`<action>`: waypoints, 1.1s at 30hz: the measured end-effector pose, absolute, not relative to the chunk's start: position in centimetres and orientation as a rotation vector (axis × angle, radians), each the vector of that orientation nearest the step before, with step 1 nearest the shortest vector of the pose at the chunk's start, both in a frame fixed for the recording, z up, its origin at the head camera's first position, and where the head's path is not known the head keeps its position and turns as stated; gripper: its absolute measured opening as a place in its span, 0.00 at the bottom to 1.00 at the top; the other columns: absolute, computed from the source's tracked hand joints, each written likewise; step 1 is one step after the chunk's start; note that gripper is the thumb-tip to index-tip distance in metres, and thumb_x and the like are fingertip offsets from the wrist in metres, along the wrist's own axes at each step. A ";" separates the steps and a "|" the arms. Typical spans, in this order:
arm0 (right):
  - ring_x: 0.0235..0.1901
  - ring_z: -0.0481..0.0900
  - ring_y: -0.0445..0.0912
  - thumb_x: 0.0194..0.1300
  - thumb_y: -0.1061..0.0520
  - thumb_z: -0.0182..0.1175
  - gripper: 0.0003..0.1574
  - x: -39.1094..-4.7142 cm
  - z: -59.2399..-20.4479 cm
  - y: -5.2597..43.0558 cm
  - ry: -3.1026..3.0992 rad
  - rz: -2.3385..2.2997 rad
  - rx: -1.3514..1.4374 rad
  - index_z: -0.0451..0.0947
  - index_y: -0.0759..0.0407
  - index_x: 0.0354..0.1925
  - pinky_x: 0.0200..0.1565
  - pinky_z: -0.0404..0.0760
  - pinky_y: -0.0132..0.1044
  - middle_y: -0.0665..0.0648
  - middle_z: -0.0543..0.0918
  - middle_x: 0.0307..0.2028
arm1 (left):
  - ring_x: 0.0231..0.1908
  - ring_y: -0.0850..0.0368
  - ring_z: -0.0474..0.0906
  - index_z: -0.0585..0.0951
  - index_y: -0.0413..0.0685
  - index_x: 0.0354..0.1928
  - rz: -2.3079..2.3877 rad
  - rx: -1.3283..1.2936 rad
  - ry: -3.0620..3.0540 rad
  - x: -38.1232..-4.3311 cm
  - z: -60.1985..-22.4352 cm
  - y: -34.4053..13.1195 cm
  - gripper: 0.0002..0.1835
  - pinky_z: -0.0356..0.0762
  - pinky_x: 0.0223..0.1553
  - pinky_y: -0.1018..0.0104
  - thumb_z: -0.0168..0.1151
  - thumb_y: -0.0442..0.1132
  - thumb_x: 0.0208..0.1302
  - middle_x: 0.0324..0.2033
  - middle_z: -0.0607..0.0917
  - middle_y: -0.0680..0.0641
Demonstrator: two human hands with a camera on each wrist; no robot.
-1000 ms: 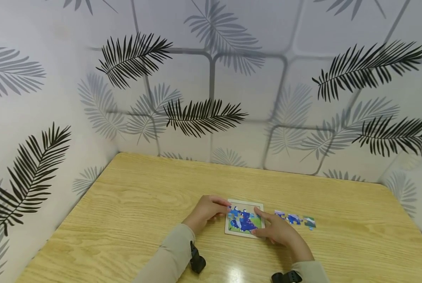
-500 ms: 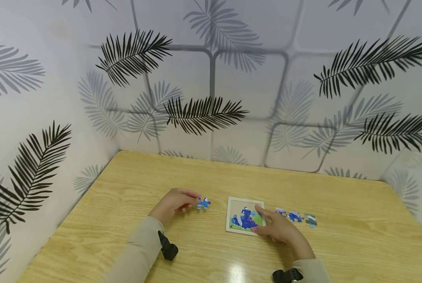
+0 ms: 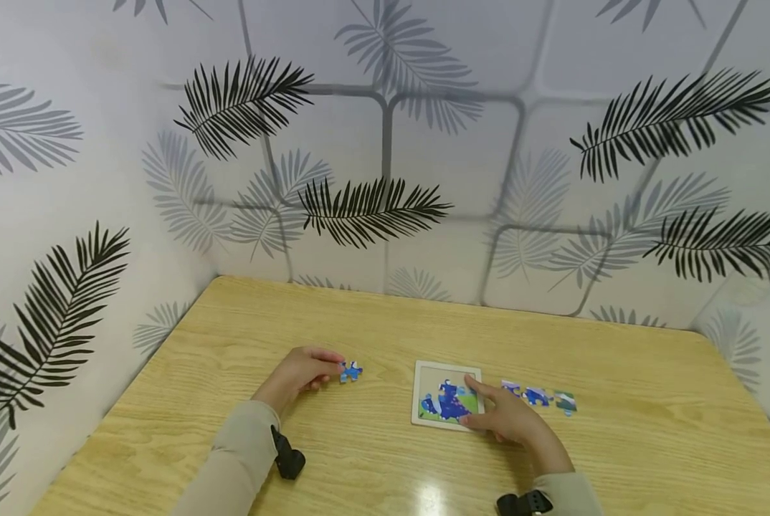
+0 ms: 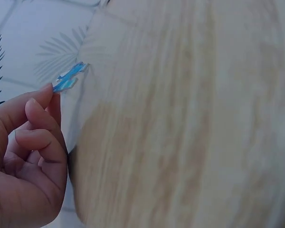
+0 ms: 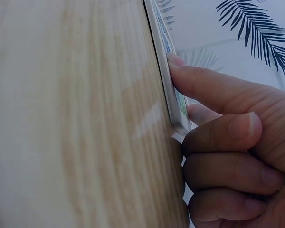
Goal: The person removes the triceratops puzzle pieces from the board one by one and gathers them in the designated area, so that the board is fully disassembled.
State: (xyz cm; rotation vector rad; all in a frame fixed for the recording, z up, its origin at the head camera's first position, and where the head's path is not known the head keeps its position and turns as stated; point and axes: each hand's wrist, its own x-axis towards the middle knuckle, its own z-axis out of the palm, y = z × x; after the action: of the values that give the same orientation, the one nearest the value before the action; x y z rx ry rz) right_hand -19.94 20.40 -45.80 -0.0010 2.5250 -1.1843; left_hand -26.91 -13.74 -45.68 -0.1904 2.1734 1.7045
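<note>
In the head view my left hand (image 3: 299, 374) pinches a blue jigsaw piece (image 3: 351, 371) over the table's left-middle part. Seen from the left wrist, that piece (image 4: 70, 78) sticks out from the thumb and forefinger, while the other fingers curl loosely. A square puzzle tray (image 3: 416, 393) with a pale frame lies flat, partly filled with a dark blue figure on green. My right hand (image 3: 510, 416) holds the tray's right side, thumb and forefinger on it. In the right wrist view the remaining fingers bend beside the tray's edge (image 5: 162, 71).
Loose jigsaw pieces (image 3: 538, 397) lie in a row to the right of the tray, behind the right hand. The wood-grain table (image 3: 282, 308) meets a leaf-patterned wall (image 3: 449, 265) at the back and left. Each wrist wears a black strapped device.
My left hand has taken the blue piece off the tray and carried it left, baring the tray's upper left. The right hand has stayed at the tray.
</note>
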 end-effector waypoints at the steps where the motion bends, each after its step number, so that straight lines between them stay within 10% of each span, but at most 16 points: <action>1: 0.10 0.57 0.41 0.53 0.51 0.71 0.49 -19.9 -45.8 20.4 2.522 -1.187 -0.001 0.60 0.50 0.70 0.18 0.62 0.33 0.70 0.70 0.58 | 0.16 0.66 0.65 0.84 0.41 0.43 1.705 -0.185 2.180 -26.9 -45.8 -13.8 0.11 0.63 0.18 0.74 0.67 0.33 0.57 0.19 0.79 0.53; 33: 0.10 0.57 0.41 0.53 0.53 0.71 0.50 -19.9 -46.1 20.5 2.498 -1.228 0.001 0.59 0.49 0.70 0.18 0.63 0.33 0.69 0.69 0.60 | 0.20 0.64 0.68 0.80 0.36 0.48 1.752 -0.135 2.220 -26.5 -46.3 -14.1 0.15 0.62 0.20 0.73 0.65 0.29 0.58 0.32 0.85 0.48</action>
State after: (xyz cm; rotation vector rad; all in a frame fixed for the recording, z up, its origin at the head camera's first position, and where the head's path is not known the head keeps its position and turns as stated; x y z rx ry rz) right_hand -19.92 20.55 -46.11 0.0014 2.4977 -1.2277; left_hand -26.53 -14.12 -46.31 -0.1354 2.2204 1.7517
